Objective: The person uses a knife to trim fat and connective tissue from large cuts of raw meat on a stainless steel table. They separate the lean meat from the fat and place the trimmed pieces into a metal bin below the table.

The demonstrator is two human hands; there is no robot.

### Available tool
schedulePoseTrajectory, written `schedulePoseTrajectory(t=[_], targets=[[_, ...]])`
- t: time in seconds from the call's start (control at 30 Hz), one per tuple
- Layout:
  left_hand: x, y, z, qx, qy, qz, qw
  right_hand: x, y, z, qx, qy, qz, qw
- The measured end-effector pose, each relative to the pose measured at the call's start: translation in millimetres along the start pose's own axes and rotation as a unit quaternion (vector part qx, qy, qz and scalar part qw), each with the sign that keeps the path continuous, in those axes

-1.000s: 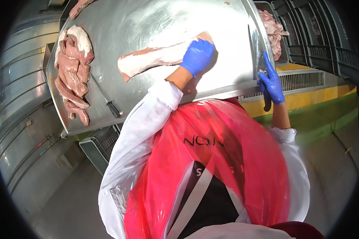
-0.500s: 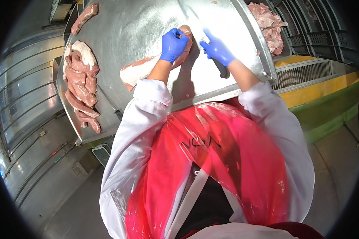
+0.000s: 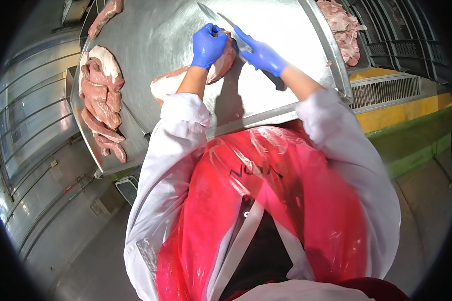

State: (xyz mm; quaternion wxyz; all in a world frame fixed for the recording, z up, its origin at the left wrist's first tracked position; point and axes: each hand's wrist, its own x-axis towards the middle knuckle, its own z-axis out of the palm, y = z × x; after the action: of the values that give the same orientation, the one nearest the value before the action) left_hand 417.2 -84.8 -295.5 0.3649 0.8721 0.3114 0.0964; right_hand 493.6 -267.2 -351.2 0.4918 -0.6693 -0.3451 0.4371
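A long pale-and-pink piece of meat (image 3: pixel 172 84) lies slantwise on the metal table (image 3: pixel 150 30). My left hand (image 3: pixel 209 46), in a blue glove, is closed on its far end with the fingers curled. In my right hand (image 3: pixel 264 56), also gloved in blue, is a knife (image 3: pixel 274 80) with a black handle. The index finger is stretched forward along the knife, and its blade points away and to the left, close past my left hand. A bright blade-like shape lies just beyond the tip; whether it is a reflection I cannot tell.
Several trimmed meat pieces (image 3: pixel 100 95) lie along the table's left side, with another strip (image 3: pixel 105 18) farther back. A thin rod-like tool (image 3: pixel 135 122) rests near them. Beyond the raised right rim sits a tray of pale trimmings (image 3: pixel 340 32), beside dark plastic crates (image 3: pixel 407 45).
My right hand has moved left and slightly away, and the knife blade has swung toward my left hand. The left hand has shifted a little left and away.
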Motion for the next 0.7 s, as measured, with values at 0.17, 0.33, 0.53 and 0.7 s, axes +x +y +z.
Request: schedulePoseTrajectory(t=[0.17, 0.33, 0.53, 0.7], targets=[[-13, -26, 2, -0.055, 0.052, -0.027, 0.997, -73, -17, -12, -0.040, -0.094, 0.111, 0.989], [1, -2, 0, -0.071, -0.005, -0.021, 0.997, 40, -20, 7, -0.067, -0.007, 0.050, 0.996], [30, -43, -16, -0.213, 0.082, -0.071, 0.971, -55, -42, 13, -0.023, -0.072, 0.097, 0.992], [22, -27, -41, -0.095, 0.144, 0.009, 0.985, -15, -17, -19, 0.059, 0.073, 0.039, 0.995]])
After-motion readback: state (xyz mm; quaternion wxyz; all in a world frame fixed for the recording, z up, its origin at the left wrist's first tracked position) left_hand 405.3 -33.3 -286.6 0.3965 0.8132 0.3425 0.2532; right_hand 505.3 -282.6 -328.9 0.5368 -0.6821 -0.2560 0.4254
